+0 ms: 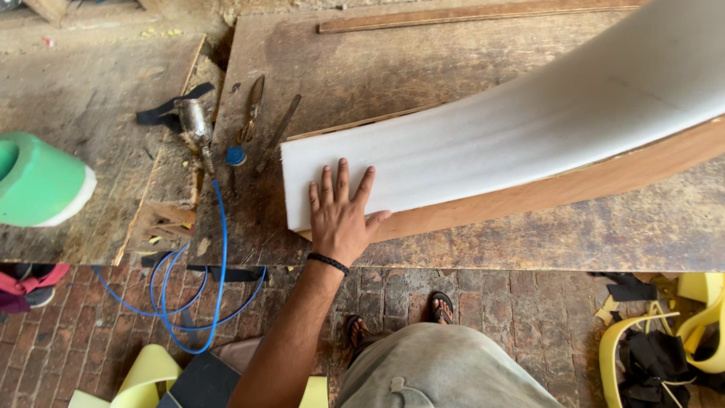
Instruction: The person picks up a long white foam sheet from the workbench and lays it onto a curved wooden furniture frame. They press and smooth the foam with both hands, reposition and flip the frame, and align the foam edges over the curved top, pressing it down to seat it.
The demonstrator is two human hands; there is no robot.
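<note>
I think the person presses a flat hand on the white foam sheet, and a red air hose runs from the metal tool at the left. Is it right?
Not quite: the head view shows the air hose is blue, not red. The rest holds: the left hand lies flat on the white foam sheet, and the hose runs from the metal tool.

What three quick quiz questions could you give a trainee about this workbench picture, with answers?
1. True or false: the hand lies flat, fingers spread, on the white foam sheet.
2. What lies directly under the foam sheet? A) a curved wooden board B) a metal plate C) a green roll
3. What colour is the hose running from the air tool off the bench edge?

Key: 1 true; 2 A; 3 blue.
</note>
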